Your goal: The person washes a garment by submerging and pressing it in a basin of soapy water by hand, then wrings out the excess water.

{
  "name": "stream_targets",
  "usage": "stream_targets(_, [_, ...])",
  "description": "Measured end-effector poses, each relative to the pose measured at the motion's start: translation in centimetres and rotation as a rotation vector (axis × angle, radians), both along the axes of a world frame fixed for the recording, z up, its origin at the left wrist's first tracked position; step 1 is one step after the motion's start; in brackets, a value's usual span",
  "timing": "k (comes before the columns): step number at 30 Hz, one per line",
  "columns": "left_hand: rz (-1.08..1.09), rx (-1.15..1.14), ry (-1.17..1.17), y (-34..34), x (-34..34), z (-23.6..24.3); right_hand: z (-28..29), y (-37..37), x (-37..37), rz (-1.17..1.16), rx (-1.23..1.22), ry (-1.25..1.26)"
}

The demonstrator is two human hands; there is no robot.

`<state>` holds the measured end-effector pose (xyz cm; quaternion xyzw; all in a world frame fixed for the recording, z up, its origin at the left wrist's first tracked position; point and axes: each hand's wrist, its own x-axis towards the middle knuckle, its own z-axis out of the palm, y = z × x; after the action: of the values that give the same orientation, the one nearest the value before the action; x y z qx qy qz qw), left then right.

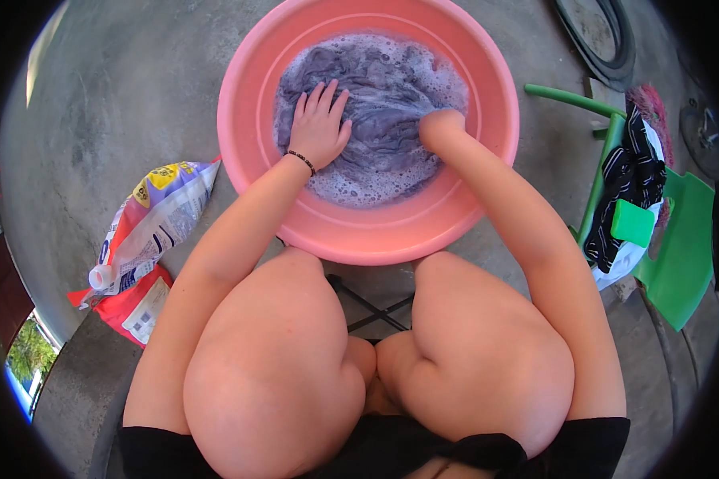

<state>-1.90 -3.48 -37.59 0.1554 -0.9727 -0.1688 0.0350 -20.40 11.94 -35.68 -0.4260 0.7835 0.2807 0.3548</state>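
A pink plastic basin (367, 254) stands in front of my knees, with a wet dark grey cloth (375, 148) spread in foamy water inside it. My left hand (321, 126) lies on the cloth's left part, palm down with the fingers stretched and apart; a dark beaded bracelet (302, 162) circles that wrist. At the right side of the water, my right hand (441, 129) is curled into the cloth, its fingertips hidden. Folds of the fabric run together toward this hand. Soap suds (351, 190) ring the cloth.
Left of the basin lie a printed plastic pouch (164, 211) with a white cap and a red packet (140, 307). On the right stands a green chair (679, 247) holding black-and-white fabric (627, 180) and a green block-shaped item (633, 223). A black tyre-like ring (615, 60) lies behind it.
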Motion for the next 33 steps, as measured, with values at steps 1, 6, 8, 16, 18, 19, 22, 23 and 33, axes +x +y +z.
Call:
stream_targets(1, [0.002, 0.003, 0.003, 0.0, 0.0, 0.2, -0.4, 1.1, 1.2, 0.046, 0.062, -0.107])
stream_targets(6, [-0.01, -0.019, -0.007, 0.2, 0.0, -0.4, 0.4, 0.9, 8.8, 0.182, 0.141, -0.641])
stream_targets(8, [-0.008, -0.03, 0.0, 0.2, 0.0, -0.4, 0.5, 0.8, 10.0, 0.094, -0.178, -0.806])
stream_targets(16, [0.011, -0.006, 0.007, 0.2, -0.4, -0.1, 1.5, -1.2, 0.6, 0.064, -0.175, -0.004])
stream_targets(18, [0.016, -0.008, 0.001, -0.2, 0.1, -0.1, 1.3, -1.1, 1.5, 0.08, 0.074, -0.079])
stream_targets(19, [0.017, -0.008, -0.001, -0.4, 0.3, -0.1, 1.1, -0.5, 3.0, 0.087, 0.133, -0.118])
stream_targets(22, [-0.015, 0.019, 0.011, 0.4, -0.7, -0.1, -1.0, 1.3, 5.7, 0.136, 0.306, -0.465])
stream_targets(23, [-0.017, 0.023, 0.007, 0.7, -0.7, -0.1, -1.5, 1.3, 6.9, 0.12, 0.375, -0.612])
stream_targets(33, [0.023, -0.018, -0.021, 0.2, -0.4, -0.3, 0.3, -0.3, 1.0, -0.057, -0.375, -0.01])
